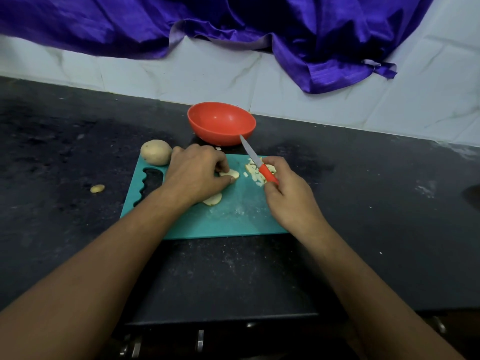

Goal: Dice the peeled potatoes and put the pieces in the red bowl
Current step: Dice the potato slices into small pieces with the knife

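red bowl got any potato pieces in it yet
No, the red bowl looks bare inside; the diced pieces lie on the board.

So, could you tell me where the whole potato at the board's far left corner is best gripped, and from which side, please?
Probably across the rounded middle of the whole potato, coming from above and its left. It lies on its side, oval, so the middle gives fingers most hold, and the left hand sits right beside its right end.
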